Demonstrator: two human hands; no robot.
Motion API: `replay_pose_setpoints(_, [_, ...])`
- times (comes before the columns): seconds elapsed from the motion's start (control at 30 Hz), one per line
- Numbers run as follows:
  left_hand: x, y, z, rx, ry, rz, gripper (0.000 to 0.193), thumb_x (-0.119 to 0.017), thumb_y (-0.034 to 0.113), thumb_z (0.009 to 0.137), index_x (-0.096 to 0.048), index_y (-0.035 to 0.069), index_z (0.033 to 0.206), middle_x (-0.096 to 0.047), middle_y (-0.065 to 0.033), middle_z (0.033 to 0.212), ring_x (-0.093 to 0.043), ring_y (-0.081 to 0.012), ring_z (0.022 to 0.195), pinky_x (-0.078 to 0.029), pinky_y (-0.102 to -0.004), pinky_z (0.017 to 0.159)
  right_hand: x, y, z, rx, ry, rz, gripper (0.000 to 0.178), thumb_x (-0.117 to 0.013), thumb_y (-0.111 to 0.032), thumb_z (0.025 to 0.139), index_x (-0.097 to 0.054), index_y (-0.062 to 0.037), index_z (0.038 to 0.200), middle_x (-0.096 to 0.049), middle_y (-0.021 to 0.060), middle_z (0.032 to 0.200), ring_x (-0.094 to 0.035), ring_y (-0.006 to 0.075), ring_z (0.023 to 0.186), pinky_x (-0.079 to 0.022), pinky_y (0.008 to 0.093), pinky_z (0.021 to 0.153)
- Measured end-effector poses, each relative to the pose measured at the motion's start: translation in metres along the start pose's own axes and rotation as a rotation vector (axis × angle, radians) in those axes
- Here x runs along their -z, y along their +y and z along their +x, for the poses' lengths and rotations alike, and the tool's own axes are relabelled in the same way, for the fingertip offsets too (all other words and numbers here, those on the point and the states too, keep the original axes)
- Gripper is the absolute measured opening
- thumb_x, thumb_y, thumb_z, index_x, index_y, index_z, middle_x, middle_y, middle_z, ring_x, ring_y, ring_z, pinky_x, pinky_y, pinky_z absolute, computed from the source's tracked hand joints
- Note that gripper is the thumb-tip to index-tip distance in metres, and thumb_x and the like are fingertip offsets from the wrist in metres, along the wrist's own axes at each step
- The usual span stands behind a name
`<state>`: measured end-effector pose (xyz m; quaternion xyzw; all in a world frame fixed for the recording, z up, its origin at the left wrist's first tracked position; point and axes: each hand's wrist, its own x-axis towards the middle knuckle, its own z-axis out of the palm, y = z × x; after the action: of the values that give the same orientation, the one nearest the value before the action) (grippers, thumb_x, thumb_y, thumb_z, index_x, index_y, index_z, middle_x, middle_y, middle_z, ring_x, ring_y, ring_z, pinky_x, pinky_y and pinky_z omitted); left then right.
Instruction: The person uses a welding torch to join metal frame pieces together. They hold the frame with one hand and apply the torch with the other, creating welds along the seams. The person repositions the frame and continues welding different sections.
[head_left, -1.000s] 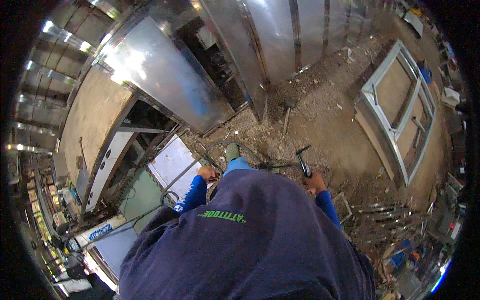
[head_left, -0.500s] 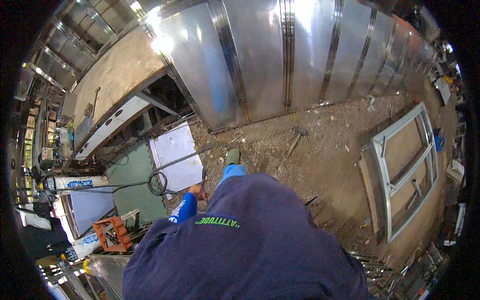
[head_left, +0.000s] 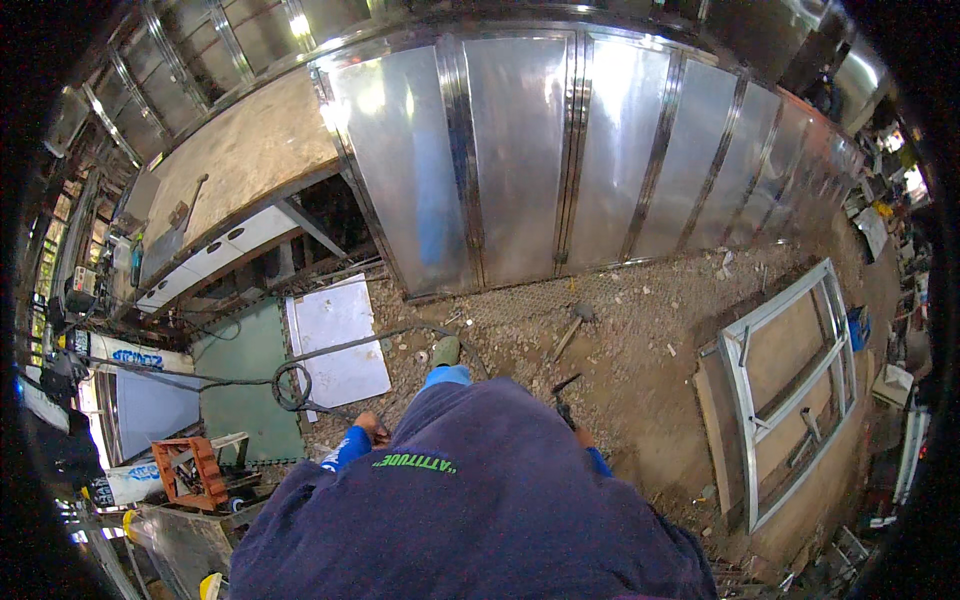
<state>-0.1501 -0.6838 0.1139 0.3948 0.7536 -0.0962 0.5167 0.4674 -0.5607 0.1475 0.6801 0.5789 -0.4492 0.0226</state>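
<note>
Left hand (head_left: 368,427) gripping dark cable (head_left: 330,408), right hand (head_left: 583,437) grip unclear — dark tool (head_left: 562,400) just above

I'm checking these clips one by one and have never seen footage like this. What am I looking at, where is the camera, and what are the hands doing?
There is no machine here: a person wears a wide fisheye camera on the head, looking down, so straight edges bend near the rim. The big dark blue shape is the person's own sweatshirt. The left hand shows just beside it, at a dark cable that loops over the ground; whether it grips the cable is hard to tell. The right hand is mostly hidden, with a dark tool at it that looks like a hammer. On the dirt floor lie a second hammer, a white sheet and a metal frame. Ahead stands a wall of shiny metal panels.
</note>
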Motion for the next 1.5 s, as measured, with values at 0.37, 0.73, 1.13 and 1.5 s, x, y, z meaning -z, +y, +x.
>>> replay_pose_setpoints(0.37, [0.062, 0.114, -0.044, 0.26, -0.015, -1.239, 0.018, -0.047, -0.008, 0.084, -0.056, -0.008, 0.1, -0.065, -0.027, 0.101, -0.069, -0.0409, 0.085, -0.056, -0.0558, 0.071, -0.022, 0.054, -0.036, -0.148, -0.153, -0.244, 0.042, -0.054, -0.04, 0.095, -0.074, -0.004, 0.09, -0.072, 0.0169, 0.082, -0.069, 0.0344, 0.076, -0.053, 0.0485, 0.065])
replay_pose_setpoints(0.73, [0.092, 0.112, -0.101, 0.262, -0.105, -0.872, 0.015, -0.052, -0.002, 0.081, -0.056, -0.005, 0.096, -0.064, -0.0222, 0.098, -0.067, -0.0409, 0.093, -0.054, -0.0592, 0.086, -0.13, 0.096, -0.026, -0.187, 0.169, -0.663, 0.045, -0.048, -0.045, 0.098, -0.071, -0.0081, 0.111, -0.072, 0.016, 0.1, -0.069, 0.0352, 0.093, -0.054, 0.0497, 0.081])
replay_pose_setpoints(1.13, [0.091, 0.09, -0.111, 0.296, -0.125, -1.069, 0.014, -0.05, 0.009, 0.092, -0.059, 0.0, 0.088, -0.067, -0.0154, 0.086, -0.069, -0.0296, 0.082, -0.058, -0.0411, 0.079, -0.044, 0.076, -0.027, -0.379, -0.26, 0.226, 0.047, -0.064, -0.042, 0.095, -0.072, 0.0006, 0.077, -0.069, 0.0121, 0.068, -0.068, 0.0265, 0.064, -0.053, 0.0414, 0.063])
replay_pose_setpoints(1.5, [0.109, 0.116, -0.101, 0.04, -0.118, -1.664, 0.03, -0.065, 0.035, 0.097, -0.051, 0.014, 0.081, -0.049, -0.0001, 0.064, -0.052, -0.0178, 0.06, -0.044, -0.034, 0.056, 0.0, -0.231, 0.044, -0.003, 0.242, 0.579, 0.048, -0.068, -0.013, 0.091, -0.051, -0.0014, 0.134, -0.069, 0.0113, 0.087, -0.064, 0.0193, 0.071, -0.05, 0.0366, 0.059])
